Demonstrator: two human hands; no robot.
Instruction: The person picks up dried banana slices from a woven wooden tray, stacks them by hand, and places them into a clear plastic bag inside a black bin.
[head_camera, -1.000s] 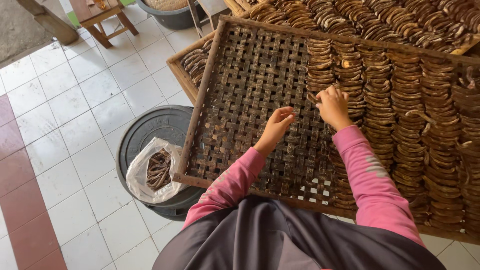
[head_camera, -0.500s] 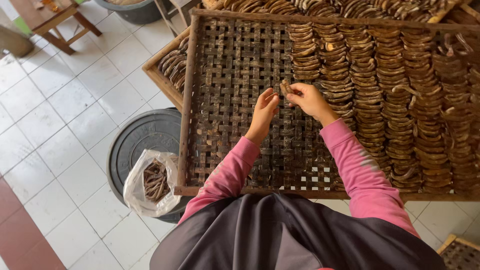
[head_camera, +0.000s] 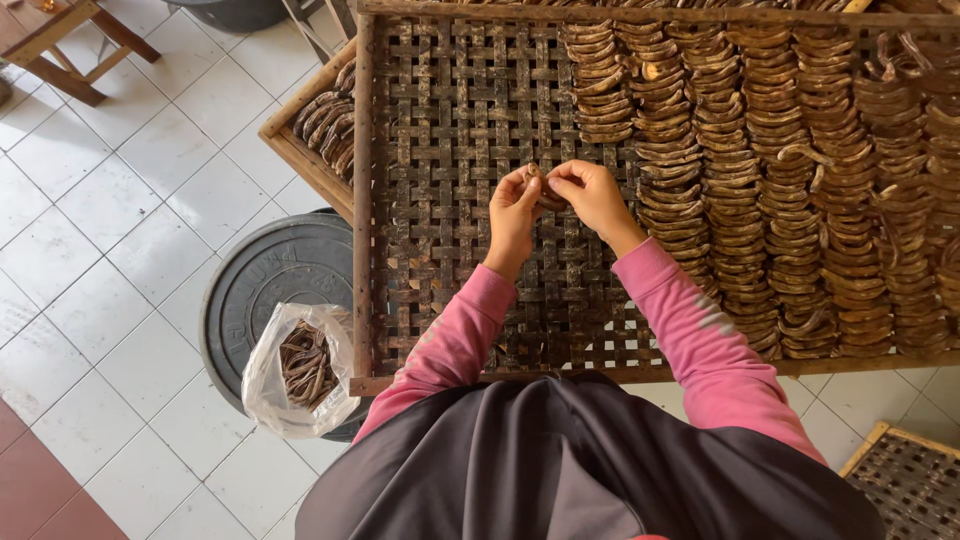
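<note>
Nearest, the person in a dark apron (head_camera: 560, 470) with pink sleeves (head_camera: 690, 340) is leaning over the near edge of a woven drying tray (head_camera: 450, 120). By the tray's near left corner a plastic bag (head_camera: 300, 372) of dark brown strips is sitting on a round grey lid (head_camera: 270, 275) on the tiled floor (head_camera: 130, 230). Over the bare middle of the tray, both hands are meeting: the left hand (head_camera: 513, 212) and right hand (head_camera: 592, 195) are each pinching one small brown strip (head_camera: 538, 180) between the fingertips, fingers curled in, held just above the weave. To the right, rows of curved brown strips (head_camera: 780, 170) are filling the tray from its far edge towards the near right corner. Past the far left corner a second tray (head_camera: 310, 130) with more strips is poking out underneath, and a wooden stool (head_camera: 60, 40) is standing farther off.
</note>
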